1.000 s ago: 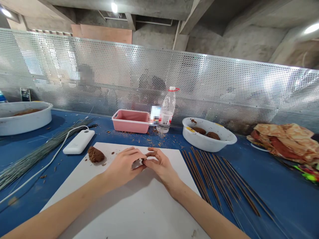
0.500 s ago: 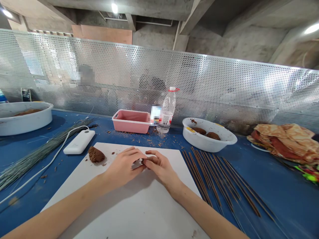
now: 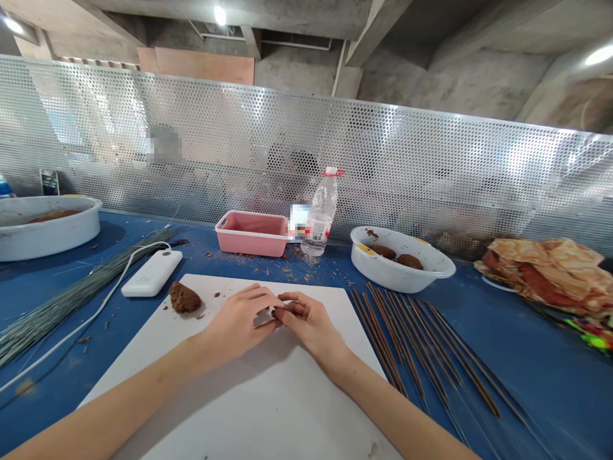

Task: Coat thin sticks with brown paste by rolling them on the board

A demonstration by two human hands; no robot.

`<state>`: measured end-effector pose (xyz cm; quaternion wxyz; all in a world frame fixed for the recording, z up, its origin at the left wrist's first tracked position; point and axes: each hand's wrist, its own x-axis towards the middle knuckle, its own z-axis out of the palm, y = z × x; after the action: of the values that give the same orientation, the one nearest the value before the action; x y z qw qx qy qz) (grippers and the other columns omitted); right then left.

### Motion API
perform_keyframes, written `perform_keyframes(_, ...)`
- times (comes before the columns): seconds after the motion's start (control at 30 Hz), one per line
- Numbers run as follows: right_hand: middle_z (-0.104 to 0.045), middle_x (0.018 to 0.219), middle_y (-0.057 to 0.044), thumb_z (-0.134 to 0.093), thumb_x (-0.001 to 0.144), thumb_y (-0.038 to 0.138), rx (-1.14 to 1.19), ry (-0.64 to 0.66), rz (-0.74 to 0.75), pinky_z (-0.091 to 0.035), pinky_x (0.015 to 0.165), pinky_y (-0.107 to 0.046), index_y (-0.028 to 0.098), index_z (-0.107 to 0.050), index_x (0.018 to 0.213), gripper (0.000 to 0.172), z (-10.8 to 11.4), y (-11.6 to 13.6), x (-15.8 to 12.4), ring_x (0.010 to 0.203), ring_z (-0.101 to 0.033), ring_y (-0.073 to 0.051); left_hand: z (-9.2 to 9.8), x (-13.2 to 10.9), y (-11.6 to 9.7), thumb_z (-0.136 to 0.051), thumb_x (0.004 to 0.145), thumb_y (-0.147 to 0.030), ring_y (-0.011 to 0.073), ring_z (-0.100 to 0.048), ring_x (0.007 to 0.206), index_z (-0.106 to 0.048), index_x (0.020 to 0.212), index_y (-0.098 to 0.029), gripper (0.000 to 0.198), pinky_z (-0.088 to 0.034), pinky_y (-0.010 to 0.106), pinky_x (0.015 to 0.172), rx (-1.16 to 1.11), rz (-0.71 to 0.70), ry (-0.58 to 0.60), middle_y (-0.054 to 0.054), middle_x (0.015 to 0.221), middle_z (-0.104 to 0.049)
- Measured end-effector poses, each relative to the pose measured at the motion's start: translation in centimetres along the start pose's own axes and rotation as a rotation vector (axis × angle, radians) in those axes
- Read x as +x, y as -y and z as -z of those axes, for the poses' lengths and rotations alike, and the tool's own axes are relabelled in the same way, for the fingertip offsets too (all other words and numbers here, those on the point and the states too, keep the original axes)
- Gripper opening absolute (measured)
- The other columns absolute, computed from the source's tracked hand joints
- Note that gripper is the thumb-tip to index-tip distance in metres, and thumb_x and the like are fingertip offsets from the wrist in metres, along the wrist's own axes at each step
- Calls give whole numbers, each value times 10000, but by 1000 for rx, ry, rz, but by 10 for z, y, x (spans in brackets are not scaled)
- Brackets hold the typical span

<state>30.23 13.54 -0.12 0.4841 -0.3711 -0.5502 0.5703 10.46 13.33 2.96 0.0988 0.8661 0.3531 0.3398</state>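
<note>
Both hands meet over the middle of a white board (image 3: 268, 390). My left hand (image 3: 237, 322) and my right hand (image 3: 306, 322) have their fingers curled and pinch a small brown piece (image 3: 276, 312) between the fingertips. A brown lump of paste (image 3: 184, 297) lies on the board's far left corner, left of my left hand. Several brown-coated sticks (image 3: 412, 345) lie in a row on the blue table (image 3: 517, 358) to the right of the board.
A white power bank (image 3: 152, 273) with a cable and a bundle of thin grey wires (image 3: 62, 303) lie at left. Behind stand a pink tray (image 3: 252, 232), a plastic bottle (image 3: 321, 214), a white bowl (image 3: 401, 259) with brown lumps, a large white basin (image 3: 45, 225) and crumpled cloth (image 3: 550, 268).
The fingers of my right hand have curled in closer onto the small piece. My left hand has hardly moved.
</note>
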Motion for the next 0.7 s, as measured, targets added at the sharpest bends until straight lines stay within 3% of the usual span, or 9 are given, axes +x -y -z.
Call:
perform_keyframes(0.27, -821, 952, -61, -865, 755, 445, 9, 12, -41, -538, 852, -365, 212, -781, 1042, 379, -4, 7, -3, 926, -741, -253, -3, 1, -1, -752, 929, -151, 207, -686, 933, -763, 1017, -228, 117, -541, 311, 842, -31, 4, -6, 28, 1012, -771)
perform_keyframes(0.43, -801, 924, -54, -788, 812, 451, -64, 10, -21, -498, 796, -339, 207, -821, 949, 282, -6, 17, -6, 872, -693, -228, -4, 0, -2, -699, 955, -149, 187, -686, 930, -757, 1078, -231, 159, -545, 301, 836, -69, 28, -18, 24, 1012, -765)
perform_keyframes(0.6, -765, 836, -40, -750, 853, 476, -107, 31, -36, -479, 801, -333, 204, -815, 850, 280, -7, 21, -9, 813, -654, -205, -5, -2, 0, -700, 909, -180, 175, -694, 869, -679, 1324, -274, 426, -573, 316, 815, -130, 151, -43, 1, 1024, -765)
perform_keyframes(0.7, -754, 812, -34, -763, 848, 480, -105, 39, -31, -482, 800, -332, 206, -812, 844, 278, -7, 20, -8, 787, -647, -199, -7, -3, 2, -689, 893, -168, 182, -699, 898, -678, 1324, -284, 447, -589, 330, 844, -129, 151, -36, 6, 1059, -766)
